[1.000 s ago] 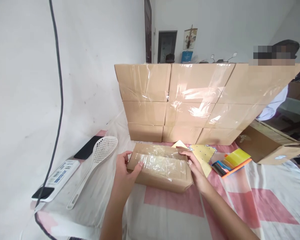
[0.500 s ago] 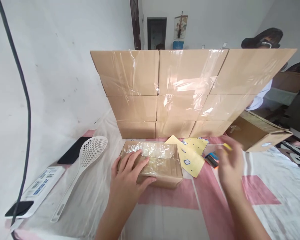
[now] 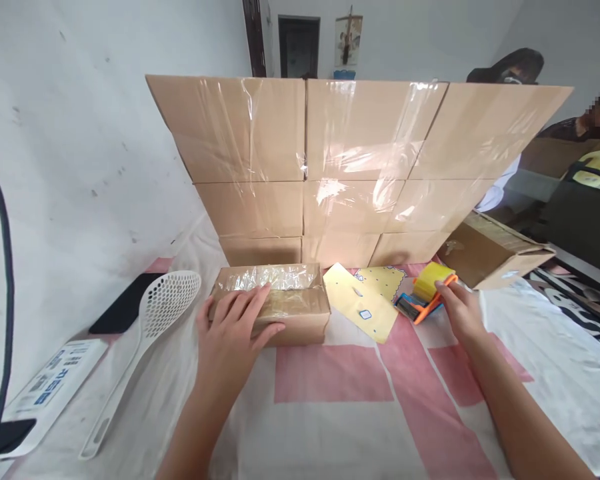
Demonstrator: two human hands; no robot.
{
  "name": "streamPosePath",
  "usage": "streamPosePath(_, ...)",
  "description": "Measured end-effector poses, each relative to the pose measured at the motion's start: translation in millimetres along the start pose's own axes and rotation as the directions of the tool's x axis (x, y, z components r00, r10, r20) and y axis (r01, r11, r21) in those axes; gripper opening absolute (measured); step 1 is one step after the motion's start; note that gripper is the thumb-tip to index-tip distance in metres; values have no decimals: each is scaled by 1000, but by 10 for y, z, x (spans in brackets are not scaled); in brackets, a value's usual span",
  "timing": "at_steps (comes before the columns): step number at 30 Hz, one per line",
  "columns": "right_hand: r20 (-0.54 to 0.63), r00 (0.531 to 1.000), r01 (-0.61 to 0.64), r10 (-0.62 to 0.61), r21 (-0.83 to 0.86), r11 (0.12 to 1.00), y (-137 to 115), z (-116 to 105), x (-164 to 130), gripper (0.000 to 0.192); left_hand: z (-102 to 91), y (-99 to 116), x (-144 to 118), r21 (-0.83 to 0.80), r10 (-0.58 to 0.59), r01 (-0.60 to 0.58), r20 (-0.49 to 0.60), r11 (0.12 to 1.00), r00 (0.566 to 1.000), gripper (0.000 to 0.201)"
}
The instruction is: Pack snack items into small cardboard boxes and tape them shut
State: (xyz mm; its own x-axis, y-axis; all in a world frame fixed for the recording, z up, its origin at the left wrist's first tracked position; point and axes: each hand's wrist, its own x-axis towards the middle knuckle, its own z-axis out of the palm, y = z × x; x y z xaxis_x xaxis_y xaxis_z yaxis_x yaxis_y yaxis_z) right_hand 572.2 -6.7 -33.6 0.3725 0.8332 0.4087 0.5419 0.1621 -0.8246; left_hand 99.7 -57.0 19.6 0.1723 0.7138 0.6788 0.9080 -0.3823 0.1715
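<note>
A small cardboard box [image 3: 300, 310] with shiny clear tape across its top lies on the cloth. My left hand [image 3: 237, 317] rests on its left part, fingers stretched over the top and the thumb along the front upper edge. To the right, my right hand [image 3: 460, 310] has its fingers closed on the right end of a tape dispenser [image 3: 420, 307] with an orange and blue frame. It carries a roll of yellow tape [image 3: 434, 277]. Between box and dispenser lie yellow patterned papers [image 3: 360, 313], partly overlapping.
A wall of taped cardboard boxes [image 3: 353, 160] stands behind. A white slotted skimmer [image 3: 167, 297], a dark phone-like slab [image 3: 123, 310] and a white printed package [image 3: 55, 373] lie left. An open carton [image 3: 505, 250] sits right; people are beyond. A black cable [image 3: 3, 253] hangs left.
My right hand, blurred over the dispenser before, now has its fingers on the dispenser's right end, and the yellow roll shows fully. My left hand stays on the box. The view has shifted.
</note>
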Motion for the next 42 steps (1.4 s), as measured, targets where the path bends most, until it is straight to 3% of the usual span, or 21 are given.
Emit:
streamPosePath(3, 97, 952, -293, 291, 10, 956, -154, 115, 176, 44, -65, -12, 30, 73, 29, -36, 96, 997, 995, 50)
streamPosePath(5, 180, 917, -363, 357, -1, 932, -288, 178, 250, 46, -86, -45, 58, 93, 52, -63, 118, 994, 992, 45)
streamPosePath(7, 256, 913, -347, 318, 76, 935, -424, 257, 241, 46, -92, -56, 87, 105, 52, -64, 112, 992, 992, 45)
streamPosePath(9, 260, 936, -301, 237, 245, 921, -552, 361, 139, 46, -91, 23, 105, 89, 59, -65, 63, 994, 996, 49)
streamPosePath(12, 193, 973, -203, 126, 458, 865, -732, 531, -123, 37, -48, 397, 97, -125, 120, -122, -28, 985, 992, 39)
streamPosePath(14, 216, 973, -187, 78, 546, 817, -844, 616, -312, 30, 52, 765, 95, -438, 134, -91, 67, 894, 989, 30)
streamPosePath(15, 243, 968, -199, 64, 581, 789, -893, 644, -400, 27, 130, 950, 107, -584, 122, 32, 222, 811, 967, 37)
streamPosePath(16, 272, 961, -216, 56, 606, 765, -937, 663, -479, 25, 225, 1118, 130, -659, 113, 232, 437, 716, 892, 51)
streamPosePath(17, 297, 953, -233, 52, 616, 752, -973, 674, -549, 24, 334, 1262, 164, -670, 118, 425, 606, 609, 787, 63)
streamPosePath(19, 322, 946, -229, 32, 599, 767, -1013, 677, -652, 25, 566, 1458, 254, -578, 165, 697, 806, 425, 568, 69)
streamPosePath(20, 321, 947, -205, 11, 578, 789, -1016, 673, -684, 26, 677, 1513, 298, -530, 198, 772, 848, 351, 491, 64)
streamPosePath(22, 314, 949, -141, -43, 541, 829, -990, 659, -711, 30, 858, 1561, 362, -453, 255, 854, 883, 254, 393, 52)
streamPosePath(24, 300, 951, -98, -80, 532, 841, -933, 648, -704, 34, 966, 1570, 380, -408, 267, 894, 897, 185, 353, 46)
streamPosePath(28, 244, 969, -103, -36, 532, 841, -809, 654, -674, 41, 991, 1591, 348, -408, 217, 909, 898, 89, 382, 42)
streamPosePath(32, 164, 987, -79, 1, 471, 879, -751, 650, -657, 47, 909, 1606, 359, -404, 252, 910, 894, 93, 371, 40)
streamPosePath(35, 102, 988, 73, -119, 367, 927, -743, 621, -634, 50, 845, 1580, 406, -417, 233, 904, 892, 92, 387, 40)
streamPosePath(38, 44, 964, 243, -262, 251, 937, -734, 590, -616, 48, 803, 1550, 439, -472, 202, 869, 875, 147, 441, 38)
streamPosePath(42, -92, 931, 362, -352, 132, 923, -717, 584, -625, 44, 778, 1557, 413, -525, 186, 826, 849, 205, 494, 33)
